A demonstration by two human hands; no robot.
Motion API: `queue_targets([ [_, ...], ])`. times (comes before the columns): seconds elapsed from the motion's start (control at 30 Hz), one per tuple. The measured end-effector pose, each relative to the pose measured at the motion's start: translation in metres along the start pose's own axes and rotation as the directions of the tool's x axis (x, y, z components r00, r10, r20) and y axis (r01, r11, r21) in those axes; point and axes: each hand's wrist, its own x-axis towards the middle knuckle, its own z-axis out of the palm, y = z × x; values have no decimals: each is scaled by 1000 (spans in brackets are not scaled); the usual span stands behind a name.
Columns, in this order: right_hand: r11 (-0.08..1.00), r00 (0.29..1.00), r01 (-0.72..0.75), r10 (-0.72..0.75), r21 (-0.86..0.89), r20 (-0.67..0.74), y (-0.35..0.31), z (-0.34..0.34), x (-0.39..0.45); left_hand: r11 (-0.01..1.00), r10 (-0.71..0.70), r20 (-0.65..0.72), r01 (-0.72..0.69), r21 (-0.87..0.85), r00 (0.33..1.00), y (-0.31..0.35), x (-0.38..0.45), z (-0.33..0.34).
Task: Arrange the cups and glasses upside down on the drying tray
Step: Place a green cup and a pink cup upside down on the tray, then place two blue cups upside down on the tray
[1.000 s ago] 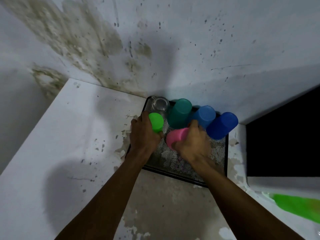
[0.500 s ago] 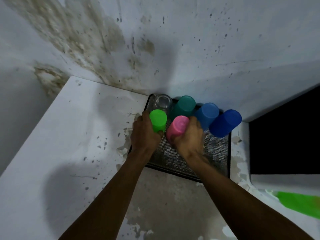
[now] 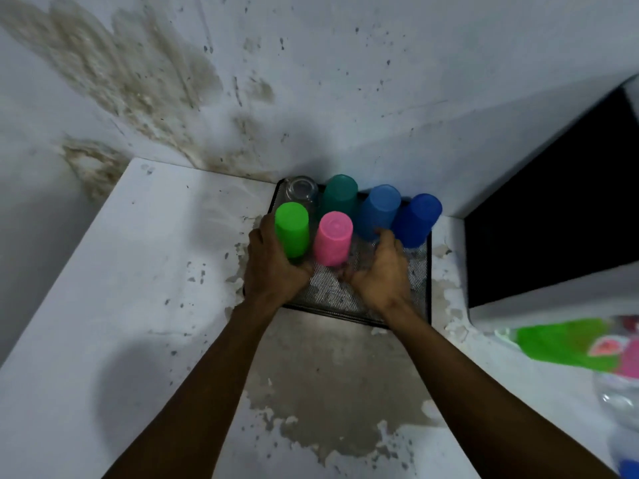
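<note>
Six vessels stand upside down on the black mesh drying tray, which sits on the white tabletop in the corner against the stained wall. Head view only. Back row, left to right: clear glass, teal cup, light blue cup, dark blue cup. Front row: green cup at the tray's left edge, pink cup just beside it. Left hand wraps the green cup low down, fingers curled round its base, thumb side hidden behind the cup. Right hand is beside the pink cup's base, fingers loosely spread and curved; fingertips reach toward the light blue cup, contact with either cup can't be told. Near half of the tray mesh is bare. Far right edge: blurred green plastic item and clear plastic, well apart from the tray.
</note>
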Motion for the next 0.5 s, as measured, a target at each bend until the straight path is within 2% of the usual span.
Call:
queue_targets([
  [0.2, 993, 997, -11, 3, 117, 72, 37, -50, -57, 993, -81, -80, 74, -89, 994, 10, -63, 8],
  [0.33, 997, 999, 14, -17, 73, 41, 73, -96, -104, 989, -148, 14, 148, -4, 989, 44, -118, 31],
  [0.4, 997, 999, 26, -27, 69, 22, 94, -116, -124, 994, -103, 117, 100, 32, 988, 65, -139, 45],
  [0.5, 997, 1000, 1, 0, 75, -8, 132, -143, -151, 997, 61, 263, -71, 30, 963, 96, -169, 73],
])
